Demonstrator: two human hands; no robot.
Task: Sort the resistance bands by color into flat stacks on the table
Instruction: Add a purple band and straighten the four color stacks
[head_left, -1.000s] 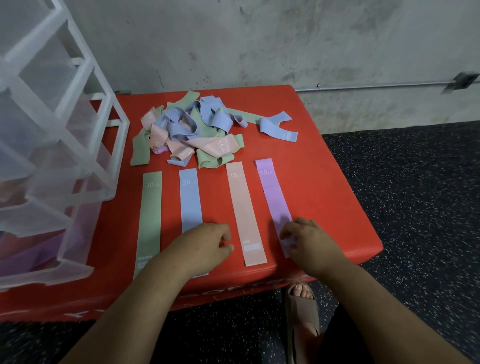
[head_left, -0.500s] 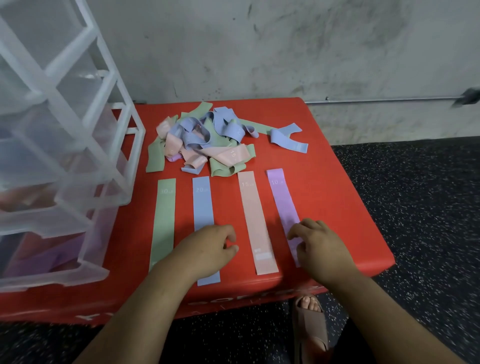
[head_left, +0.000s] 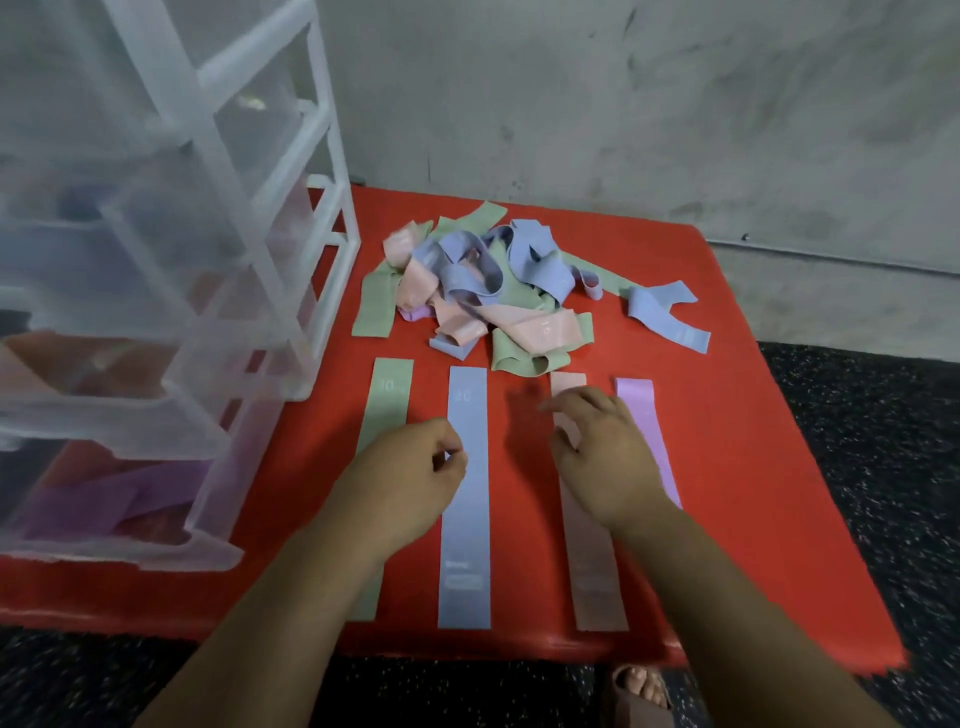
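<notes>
Four bands lie flat, side by side on the red table (head_left: 753, 467): green band (head_left: 387, 410), blue band (head_left: 465, 519) marked "20", pink band (head_left: 592, 571), purple band (head_left: 644, 415). In the tangled pile (head_left: 483, 291) behind, one reads "15". The left hand (head_left: 410, 483) curls its fingers at the blue band's edge, grip unclear. The right hand (head_left: 602, 457) is relaxed over the pink band.

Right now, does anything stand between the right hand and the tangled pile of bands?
Nothing visible does. The right hand hovers over the flat pink band, and only that band's far end and bare red table lie between its fingers and the pile.
</notes>
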